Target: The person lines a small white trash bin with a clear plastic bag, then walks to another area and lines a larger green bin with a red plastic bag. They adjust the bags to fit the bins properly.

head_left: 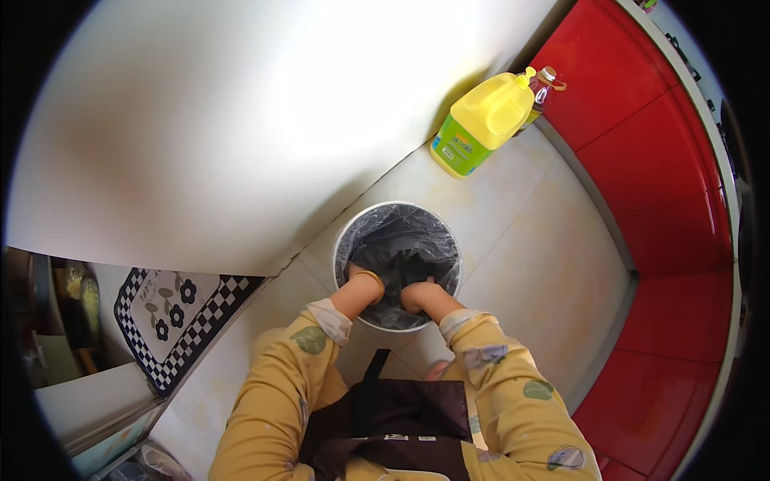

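Note:
A round white trash can [460, 276] stands on the floor in front of me, lined with a thin black garbage bag [401, 228]. Both my hands reach down inside it. My left hand [354, 271] is against the bag at the left side of the can, a yellowish band around its wrist. Lower right of the middle, my right hand [412, 296] touches the dark plastic too. The fingers of both hands are mostly hidden by the wrists and the bag's folds. Inside, the bag is crumpled and spreads up the wall toward the rim.
Beyond the can, a large yellow jug [485, 120] with a green label stands by the white wall, a dark bottle [543, 92] behind it. Red cabinets [654, 184] curve along the right. A checkered floral mat [172, 321] lies at the left.

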Tool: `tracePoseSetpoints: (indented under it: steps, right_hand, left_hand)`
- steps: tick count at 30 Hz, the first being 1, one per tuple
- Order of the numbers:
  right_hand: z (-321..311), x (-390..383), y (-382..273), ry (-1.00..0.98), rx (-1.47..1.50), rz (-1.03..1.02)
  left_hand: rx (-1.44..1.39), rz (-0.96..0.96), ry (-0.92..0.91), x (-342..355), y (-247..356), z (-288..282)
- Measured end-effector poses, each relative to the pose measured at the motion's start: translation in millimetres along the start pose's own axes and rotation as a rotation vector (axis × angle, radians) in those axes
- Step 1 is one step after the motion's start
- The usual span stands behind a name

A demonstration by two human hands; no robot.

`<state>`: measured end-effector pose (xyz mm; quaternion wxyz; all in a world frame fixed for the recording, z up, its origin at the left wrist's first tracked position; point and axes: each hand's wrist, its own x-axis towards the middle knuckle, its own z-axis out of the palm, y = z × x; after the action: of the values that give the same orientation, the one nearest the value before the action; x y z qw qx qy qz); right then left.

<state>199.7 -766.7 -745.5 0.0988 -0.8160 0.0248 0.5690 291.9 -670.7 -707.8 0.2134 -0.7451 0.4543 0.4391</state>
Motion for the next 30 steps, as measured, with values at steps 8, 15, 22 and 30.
tracePoseSetpoints:
  steps: [8,15,22,30]
  right_hand:
    - [-2.5,2.1,0.8,-0.017,0.0,-0.008]
    - [-6.3,-7.6,-2.4,0.199,0.065,-0.015]
    - [-40.4,-37.5,20.7,0.485,0.8,-0.113]
    - [-34.5,-32.0,24.7,0.482,0.393,0.122]
  left_hand:
    - [0.073,0.123,0.192,21.2,-1.6,12.0]
    - [0.075,-0.082,-0.055,55.7,-11.9,30.9]
    - [0.112,0.025,-0.023,28.6,-8.5,16.2]
    - [0.115,0.044,0.037,28.1,-9.9,17.8]
